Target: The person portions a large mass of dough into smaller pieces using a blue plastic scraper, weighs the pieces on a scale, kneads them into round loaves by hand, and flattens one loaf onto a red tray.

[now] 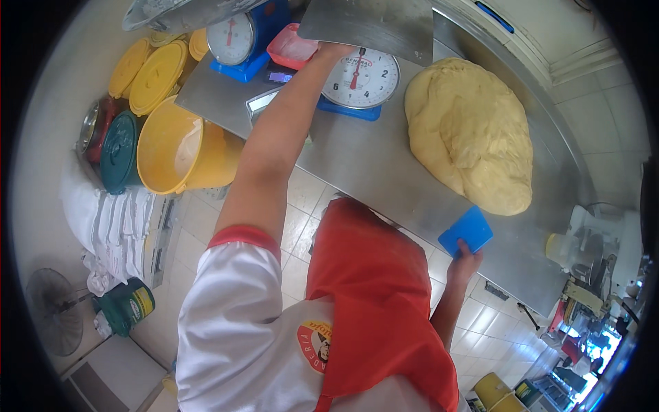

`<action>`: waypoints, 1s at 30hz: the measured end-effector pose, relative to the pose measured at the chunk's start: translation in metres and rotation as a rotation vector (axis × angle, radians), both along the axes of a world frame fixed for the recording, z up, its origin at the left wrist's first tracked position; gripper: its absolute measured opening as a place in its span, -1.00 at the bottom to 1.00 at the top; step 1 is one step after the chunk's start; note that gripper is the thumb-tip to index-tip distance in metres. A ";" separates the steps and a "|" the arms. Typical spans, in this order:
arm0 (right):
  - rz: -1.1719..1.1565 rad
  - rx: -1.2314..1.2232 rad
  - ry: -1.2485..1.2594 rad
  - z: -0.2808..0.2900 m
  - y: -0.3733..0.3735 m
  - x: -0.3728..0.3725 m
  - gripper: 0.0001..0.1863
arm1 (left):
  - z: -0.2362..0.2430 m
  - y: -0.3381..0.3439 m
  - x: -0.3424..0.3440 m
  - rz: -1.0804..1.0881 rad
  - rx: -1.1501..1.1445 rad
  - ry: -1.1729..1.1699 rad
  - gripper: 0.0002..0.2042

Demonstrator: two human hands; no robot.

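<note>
A blue plastic dough scraper (467, 232) is gripped in my right hand (465, 264), with the thumb lying on its face. It is held at the front edge of the steel table (384, 161), just below a large pale-yellow mound of dough (470, 130). My left arm stretches forward to a dial scale (362, 77) with a blue base and a flat metal pan (367, 24). My left hand (334, 50) is at the pan's near edge, beside the top of the dial. Its fingers are hidden, so whether they hold anything does not show.
Left of my arm stand a second blue dial scale (233, 38), a pink tub (294, 47) of white powder and a small digital scale (278, 75). A yellow bucket (168, 154), lidded containers and a fan (55, 309) are farther left. A white machine (590, 237) stands at right.
</note>
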State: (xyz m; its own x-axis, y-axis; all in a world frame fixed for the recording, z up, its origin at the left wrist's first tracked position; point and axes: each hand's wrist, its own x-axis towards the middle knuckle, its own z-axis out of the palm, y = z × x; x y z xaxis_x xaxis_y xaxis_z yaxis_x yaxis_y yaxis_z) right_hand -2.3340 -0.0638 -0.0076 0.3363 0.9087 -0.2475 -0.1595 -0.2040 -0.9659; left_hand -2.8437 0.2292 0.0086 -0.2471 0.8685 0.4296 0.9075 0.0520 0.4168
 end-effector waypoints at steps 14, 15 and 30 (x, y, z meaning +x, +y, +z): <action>0.088 -0.019 -0.073 0.001 0.010 -0.002 -0.68 | -0.012 -0.002 -0.021 -0.017 0.003 0.156 -0.54; 0.083 -0.026 -0.102 0.001 0.011 -0.001 -0.68 | -0.012 -0.006 -0.021 -0.114 -0.037 0.190 -0.56; 0.155 -0.144 -0.160 0.009 0.032 0.008 -0.62 | -0.018 -0.314 0.029 0.354 -0.143 0.072 -0.21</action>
